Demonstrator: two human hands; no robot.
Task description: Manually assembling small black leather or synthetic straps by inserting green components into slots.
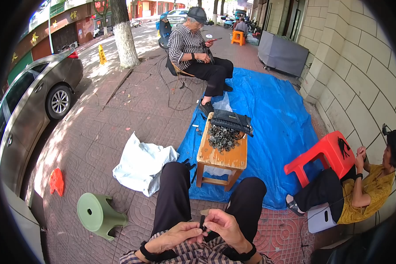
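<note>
Head view, places given relative to the wooden counter (pixel 222 154).

Left hand (pixel 179 233): low in the frame, near side of the counter, over the person's lap; fingers curled, thumb and fingertips pinching a small dark part (pixel 203 221). Right hand (pixel 224 226): just beside the left, touching it, fingers closed on the same small dark part. The part sits between both hands, above the checked shirt; its exact kind is too small to tell.

Counter: small, worn, with a pile of dark metal rings (pixel 222 137) on the middle of its top and a black bag (pixel 231 119) on its far end. Blue tarp (pixel 273 119): spread beneath and to the right of the counter. White sack (pixel 141 165): on the paving, left of the counter. Green stool (pixel 97 214): tipped on its side, further left and nearer. Red stool (pixel 325 154): right of the counter, on the tarp's edge, a seated person in a yellow shirt (pixel 365 193) just beside it. Another seated person in a striped shirt (pixel 193 48): beyond the counter. Grey car (pixel 35 97): well apart, far left.
</note>
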